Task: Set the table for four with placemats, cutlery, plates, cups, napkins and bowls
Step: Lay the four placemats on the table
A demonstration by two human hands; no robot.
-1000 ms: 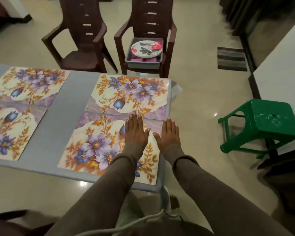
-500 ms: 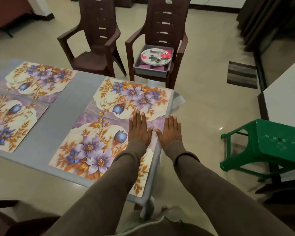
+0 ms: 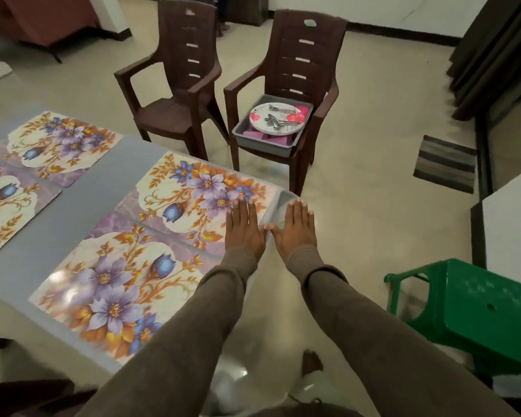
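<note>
I've slid both flat, empty grips, left hand [image 3: 245, 229] and right hand [image 3: 295, 228], off the near placemat [image 3: 115, 293] toward the counter [image 3: 73, 203] corner; mats done, plates [image 3: 278, 118] wait in the tub ahead

No readable text, label, brand, number or sign shows on anything here.

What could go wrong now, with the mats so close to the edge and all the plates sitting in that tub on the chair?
1. The nearest placemat reaches the table edge, so a sleeve might drag it off.
2. Loose cutlery lies on the plates in the grey tub; lifting the stack tilted could spill it.
3. The right hand is past the table's corner, so leaning there might slip.
</note>
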